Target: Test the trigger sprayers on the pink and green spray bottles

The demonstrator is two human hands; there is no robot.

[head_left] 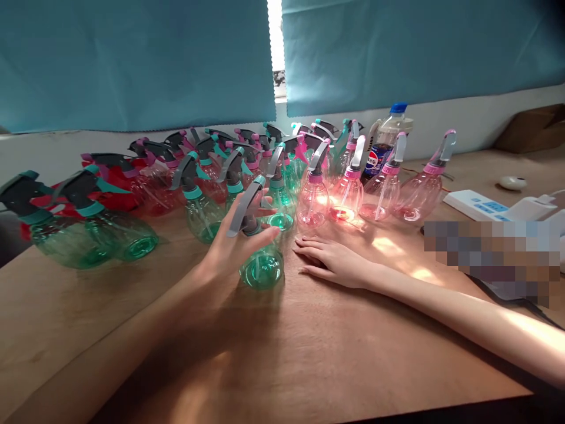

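The left hand curves round a green spray bottle's neck, thumb and fingers parted; whether they grip, one cannot tell. That bottle stands well inside the wooden table's near edge! Right hand lies nearby, fingers slightly spread, pink bottles beyond.

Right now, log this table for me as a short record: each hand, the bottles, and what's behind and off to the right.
Left hand: around the top of the nearest green spray bottle; firmness of grip unclear
Right hand: palm down on the wooden table, holding nothing
Pink spray bottles: a row beyond the right hand
Drink bottle: blue cap, behind the pink row
Right side: white power strip
Backdrop: teal curtains
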